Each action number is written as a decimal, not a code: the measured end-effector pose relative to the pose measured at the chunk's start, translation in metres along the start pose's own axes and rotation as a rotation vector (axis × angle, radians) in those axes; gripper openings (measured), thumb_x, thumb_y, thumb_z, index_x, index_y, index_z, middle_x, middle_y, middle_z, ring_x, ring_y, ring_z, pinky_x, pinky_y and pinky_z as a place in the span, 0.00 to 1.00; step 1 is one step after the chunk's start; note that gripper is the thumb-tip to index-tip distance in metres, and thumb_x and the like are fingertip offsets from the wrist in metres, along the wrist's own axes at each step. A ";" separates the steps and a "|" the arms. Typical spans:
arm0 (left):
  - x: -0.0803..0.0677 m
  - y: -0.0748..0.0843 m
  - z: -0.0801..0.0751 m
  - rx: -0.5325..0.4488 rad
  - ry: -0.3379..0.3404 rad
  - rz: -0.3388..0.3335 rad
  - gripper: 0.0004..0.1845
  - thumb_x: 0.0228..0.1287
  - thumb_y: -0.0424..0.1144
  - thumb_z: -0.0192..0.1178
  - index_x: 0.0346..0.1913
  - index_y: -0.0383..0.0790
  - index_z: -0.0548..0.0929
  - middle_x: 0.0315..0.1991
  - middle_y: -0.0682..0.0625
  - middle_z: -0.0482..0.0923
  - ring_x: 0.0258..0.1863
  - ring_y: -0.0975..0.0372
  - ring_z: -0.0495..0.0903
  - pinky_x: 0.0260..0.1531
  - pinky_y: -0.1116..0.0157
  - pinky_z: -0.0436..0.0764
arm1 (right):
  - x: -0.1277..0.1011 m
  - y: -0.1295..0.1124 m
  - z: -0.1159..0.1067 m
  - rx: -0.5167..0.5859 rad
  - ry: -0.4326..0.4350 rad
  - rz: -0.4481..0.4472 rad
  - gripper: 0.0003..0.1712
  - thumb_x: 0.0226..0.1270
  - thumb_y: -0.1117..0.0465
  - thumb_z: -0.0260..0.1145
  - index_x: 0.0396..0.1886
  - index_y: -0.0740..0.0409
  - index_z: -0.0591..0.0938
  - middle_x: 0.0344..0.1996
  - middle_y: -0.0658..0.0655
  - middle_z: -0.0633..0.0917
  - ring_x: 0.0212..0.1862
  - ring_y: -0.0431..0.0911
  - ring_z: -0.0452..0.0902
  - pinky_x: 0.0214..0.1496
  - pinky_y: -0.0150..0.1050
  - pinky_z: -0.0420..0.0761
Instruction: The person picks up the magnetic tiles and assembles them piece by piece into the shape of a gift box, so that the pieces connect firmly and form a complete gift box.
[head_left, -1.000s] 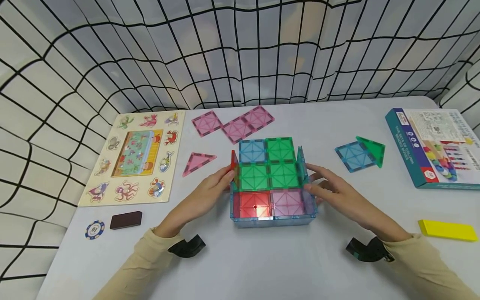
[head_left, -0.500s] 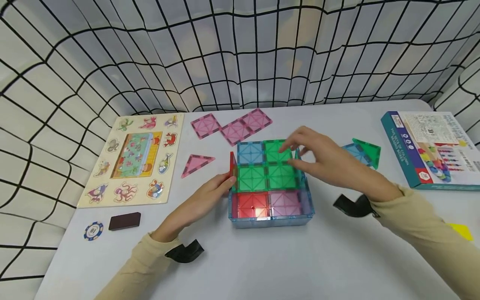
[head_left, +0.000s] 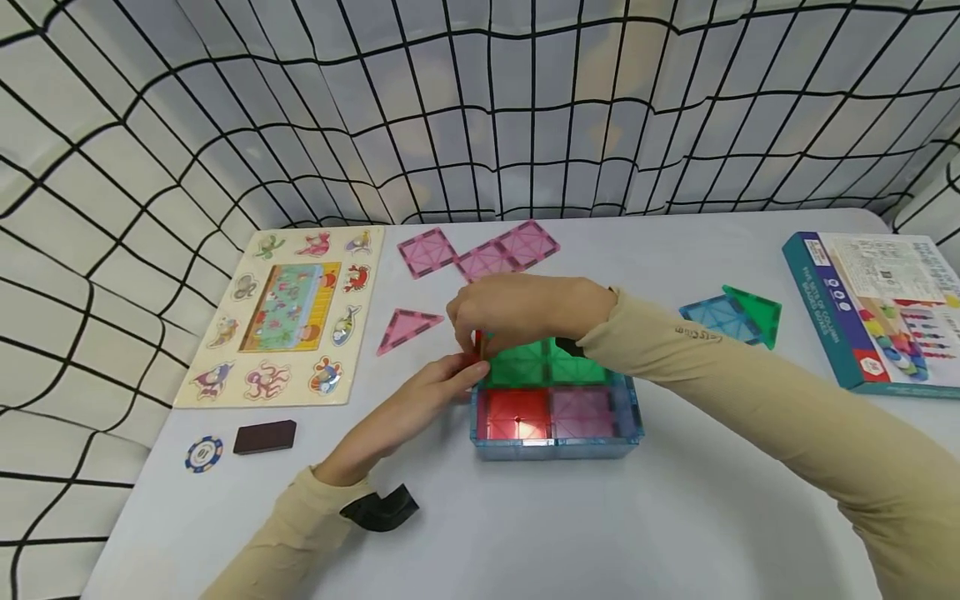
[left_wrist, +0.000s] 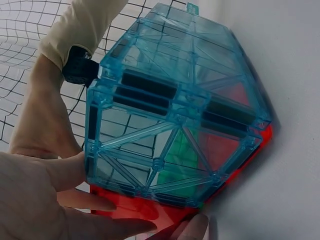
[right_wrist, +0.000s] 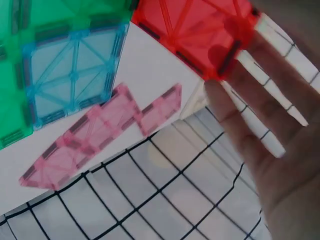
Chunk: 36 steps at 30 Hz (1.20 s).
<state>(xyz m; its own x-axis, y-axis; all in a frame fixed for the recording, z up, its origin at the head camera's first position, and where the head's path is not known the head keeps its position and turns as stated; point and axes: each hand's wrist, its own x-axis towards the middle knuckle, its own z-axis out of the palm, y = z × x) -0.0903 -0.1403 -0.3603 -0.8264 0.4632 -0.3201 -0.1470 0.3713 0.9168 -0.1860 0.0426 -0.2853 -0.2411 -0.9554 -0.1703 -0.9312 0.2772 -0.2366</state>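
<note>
1. Bench (head_left: 675, 517): white, smooth, carrying everything; a gridded cloth is hanging behind it.
2. Tile box (head_left: 555, 400): shallow tray of translucent plastic magnetic squares, lying mid-bench. Floor is showing green, red and pink squares; near wall is pale blue with ribbed diagonals.
3. Right hand (head_left: 517, 310): reaching across the box from the right, forearm passing over its right wall. Fingers are touching the top edge of the red tile; whether they are pinching it I cannot tell.
4. Left hand (head_left: 442, 392): coming in from the left, lower down, fingers pressing against the tile's outer face. It is the nearer hand.
5. Red tile (head_left: 477, 343): flat square, glossy, standing upright on the box's left side, its plane running front to back; both hands are meeting on it.
6. Loose pieces: pink tiles (head_left: 480, 250) beyond the box, pink triangle (head_left: 408, 327) to its left, well apart.
</note>
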 end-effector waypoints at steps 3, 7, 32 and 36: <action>0.000 0.003 0.002 -0.004 -0.017 0.010 0.32 0.84 0.49 0.47 0.76 0.27 0.66 0.72 0.39 0.72 0.71 0.47 0.70 0.69 0.48 0.74 | 0.001 0.000 0.002 -0.011 0.023 -0.037 0.03 0.66 0.62 0.78 0.37 0.51 0.95 0.36 0.48 0.90 0.45 0.44 0.84 0.48 0.36 0.84; -0.001 0.006 0.001 0.018 -0.035 -0.010 0.34 0.84 0.50 0.47 0.78 0.28 0.63 0.73 0.39 0.70 0.71 0.46 0.70 0.71 0.46 0.72 | -0.003 0.001 -0.002 0.001 0.070 -0.054 0.02 0.65 0.62 0.78 0.35 0.52 0.95 0.33 0.47 0.90 0.42 0.42 0.85 0.48 0.35 0.85; -0.003 0.033 -0.021 0.063 0.360 0.413 0.18 0.81 0.36 0.56 0.65 0.29 0.81 0.58 0.40 0.86 0.55 0.51 0.85 0.56 0.67 0.83 | -0.060 0.035 -0.008 0.945 0.486 0.172 0.12 0.75 0.71 0.65 0.55 0.71 0.84 0.48 0.64 0.87 0.42 0.56 0.89 0.47 0.46 0.89; -0.002 0.035 -0.024 0.075 0.458 0.365 0.17 0.80 0.36 0.58 0.61 0.27 0.84 0.51 0.38 0.88 0.48 0.50 0.89 0.51 0.69 0.85 | -0.066 0.031 -0.004 0.874 0.522 0.219 0.16 0.78 0.68 0.64 0.61 0.67 0.82 0.52 0.64 0.86 0.44 0.53 0.88 0.48 0.46 0.89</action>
<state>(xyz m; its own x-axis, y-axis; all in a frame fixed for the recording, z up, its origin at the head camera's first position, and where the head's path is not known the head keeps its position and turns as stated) -0.1069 -0.1479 -0.3219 -0.9693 0.1835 0.1635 0.2158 0.3172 0.9235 -0.2005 0.1136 -0.2779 -0.6632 -0.7427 0.0925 -0.3802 0.2279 -0.8964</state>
